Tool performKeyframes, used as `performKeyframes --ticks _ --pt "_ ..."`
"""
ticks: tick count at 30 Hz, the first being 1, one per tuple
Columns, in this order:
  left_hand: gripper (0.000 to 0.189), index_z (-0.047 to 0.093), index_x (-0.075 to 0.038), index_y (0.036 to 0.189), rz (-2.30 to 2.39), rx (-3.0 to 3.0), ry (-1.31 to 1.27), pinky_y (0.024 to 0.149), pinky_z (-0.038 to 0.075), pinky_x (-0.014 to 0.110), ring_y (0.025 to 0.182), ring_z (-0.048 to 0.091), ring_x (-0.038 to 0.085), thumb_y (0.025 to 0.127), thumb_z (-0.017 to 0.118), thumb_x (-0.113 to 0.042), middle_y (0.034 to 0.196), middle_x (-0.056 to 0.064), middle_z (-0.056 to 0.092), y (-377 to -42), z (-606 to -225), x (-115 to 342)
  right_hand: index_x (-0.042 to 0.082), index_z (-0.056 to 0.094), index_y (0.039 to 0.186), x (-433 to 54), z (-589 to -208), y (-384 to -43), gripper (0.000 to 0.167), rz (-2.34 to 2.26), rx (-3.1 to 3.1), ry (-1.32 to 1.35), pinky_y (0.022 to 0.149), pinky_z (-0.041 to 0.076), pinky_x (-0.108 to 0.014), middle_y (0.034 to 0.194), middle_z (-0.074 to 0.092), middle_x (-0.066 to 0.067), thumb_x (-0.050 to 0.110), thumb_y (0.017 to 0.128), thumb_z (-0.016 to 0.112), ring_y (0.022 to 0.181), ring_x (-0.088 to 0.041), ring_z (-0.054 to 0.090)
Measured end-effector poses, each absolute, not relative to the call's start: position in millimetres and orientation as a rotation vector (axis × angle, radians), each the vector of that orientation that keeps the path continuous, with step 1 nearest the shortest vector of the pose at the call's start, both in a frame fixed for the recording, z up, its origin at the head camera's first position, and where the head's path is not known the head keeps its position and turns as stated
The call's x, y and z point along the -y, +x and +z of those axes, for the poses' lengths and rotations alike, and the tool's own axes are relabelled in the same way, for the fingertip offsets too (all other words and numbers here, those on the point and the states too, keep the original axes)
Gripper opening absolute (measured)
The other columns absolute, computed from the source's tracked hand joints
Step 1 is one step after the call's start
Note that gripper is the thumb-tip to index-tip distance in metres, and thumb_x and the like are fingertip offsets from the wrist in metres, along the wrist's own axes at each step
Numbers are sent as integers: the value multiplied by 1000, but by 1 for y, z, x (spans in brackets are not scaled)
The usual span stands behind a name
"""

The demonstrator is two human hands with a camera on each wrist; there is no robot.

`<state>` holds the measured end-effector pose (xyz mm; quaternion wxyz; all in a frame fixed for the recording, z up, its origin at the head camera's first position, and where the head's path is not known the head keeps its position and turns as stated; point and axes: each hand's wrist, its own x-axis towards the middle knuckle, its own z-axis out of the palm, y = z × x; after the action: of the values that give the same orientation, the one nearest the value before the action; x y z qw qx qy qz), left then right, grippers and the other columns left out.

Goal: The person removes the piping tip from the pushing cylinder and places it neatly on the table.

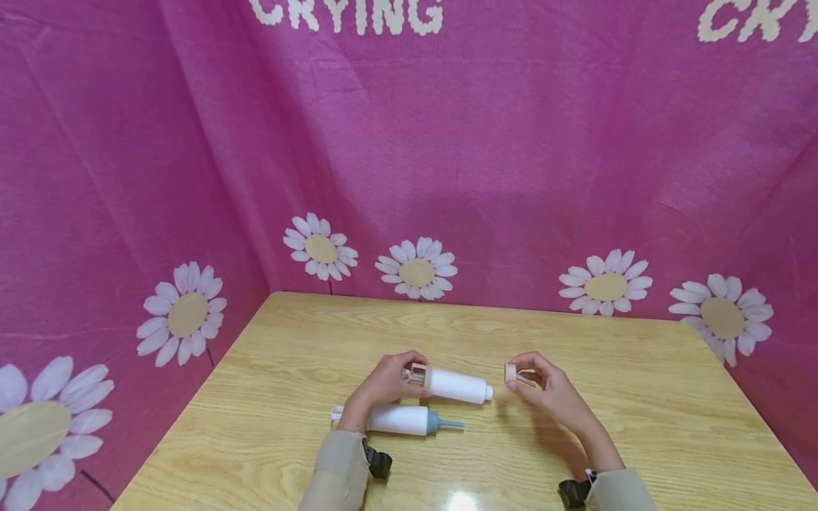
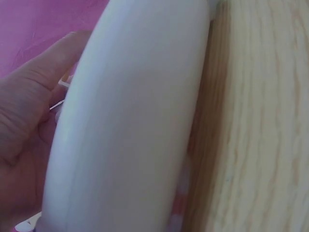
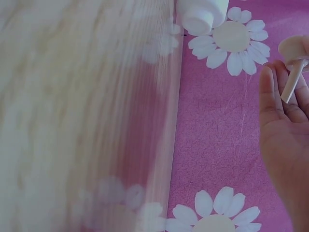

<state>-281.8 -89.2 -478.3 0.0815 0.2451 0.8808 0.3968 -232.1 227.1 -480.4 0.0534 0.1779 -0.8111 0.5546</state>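
At bottom-centre, a likely light bottle (image 1: 456, 385) was gripped at one end by left hand (image 1: 387, 381), nozzle (image 1: 510, 374) pinched by right hand (image 1: 553, 389).

A wood-grained table (image 1: 677, 397) is bordered at left, far and right by magenta cloth (image 1: 486, 142), patterned with white daisies (image 1: 417, 272) and, on the far side, pale lettering (image 1: 361, 17).

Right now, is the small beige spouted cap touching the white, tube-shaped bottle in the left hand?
Apart. The head view shows pale wooden tabletop between the beige cap and the neck of the white bottle.
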Motion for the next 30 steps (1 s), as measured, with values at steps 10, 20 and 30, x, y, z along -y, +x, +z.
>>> performKeyframes --ticks 10,20,30 --pt "46 62 -10 118 1128 -2632 711 86 50 33 98 61 18 79 82 -22 115 8 69 -284 -478 91 -1 57 115 -227 -481 -232 29 1680 2452 588 94 46 -11 106 62 1 9 90 69 100 3 59" --pt "46 62 -8 118 1104 -2634 741 89 52 33 104 63 21 78 82 -20 117 9 69 -285 -482 93 0 58 114 -227 -481 -232 29 1672 2482 576 93 47 -11 108 62 -1 11 90 70 101 2 59" --pt "52 59 -7 125 1131 -2598 719 89 50 37 105 61 21 80 81 -22 123 9 66 -286 -482 94 3 58 115 -230 -483 -233 28 1662 2505 567 94 47 -13 108 62 -3 12 90 69 101 2 59"
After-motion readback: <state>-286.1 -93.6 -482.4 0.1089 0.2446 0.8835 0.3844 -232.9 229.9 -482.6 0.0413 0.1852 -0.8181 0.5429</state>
